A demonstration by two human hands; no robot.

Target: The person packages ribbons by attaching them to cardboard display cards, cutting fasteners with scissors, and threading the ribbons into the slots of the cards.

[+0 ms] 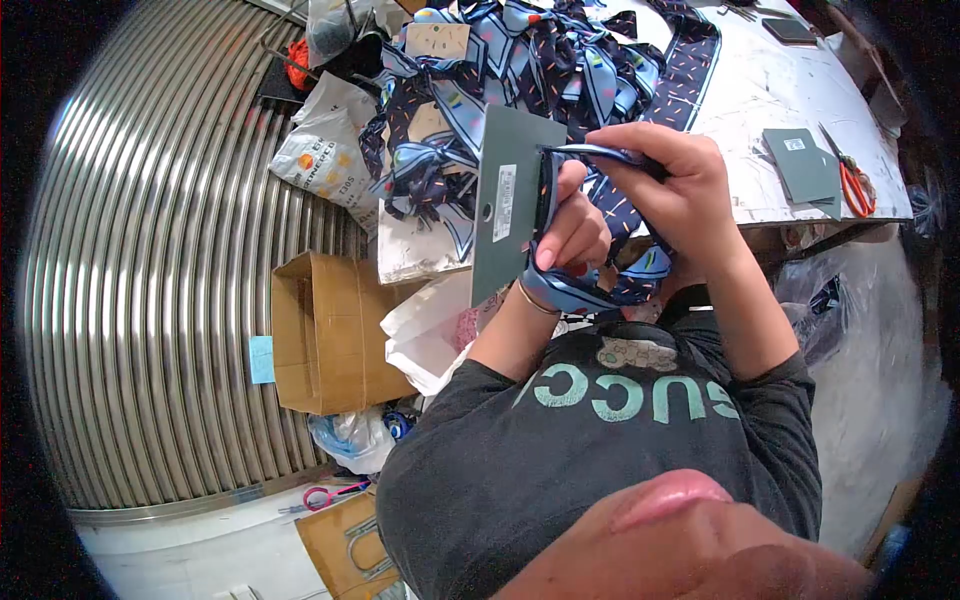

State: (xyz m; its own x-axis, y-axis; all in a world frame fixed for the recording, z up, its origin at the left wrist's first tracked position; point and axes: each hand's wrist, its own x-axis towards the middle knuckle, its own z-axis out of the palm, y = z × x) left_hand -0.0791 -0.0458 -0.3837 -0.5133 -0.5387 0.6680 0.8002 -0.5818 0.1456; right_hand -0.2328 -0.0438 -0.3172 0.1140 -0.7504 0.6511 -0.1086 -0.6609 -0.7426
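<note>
A dark grey-green card (516,145) with a white barcode label and a small hole stands upright in front of my hands. My left hand (578,235) is behind it, fingers curled on a navy and light-blue patterned fabric band (572,291), which loops below the wrist. Part of that hand is covered by the card. With thumb and fingers, my right hand (672,182) pinches a narrow stretch of the band near the card's right edge. Beyond them, a heap of similar patterned fabric bows (590,75) lies on the white table (765,90).
At the table's right lie more grey-green cards (800,165) and orange-handled scissors (853,190). A phone (789,31) rests at the far side. Left of me are a cardboard box (345,330), a printed white sack (325,145) and a ribbed metal shutter (180,250).
</note>
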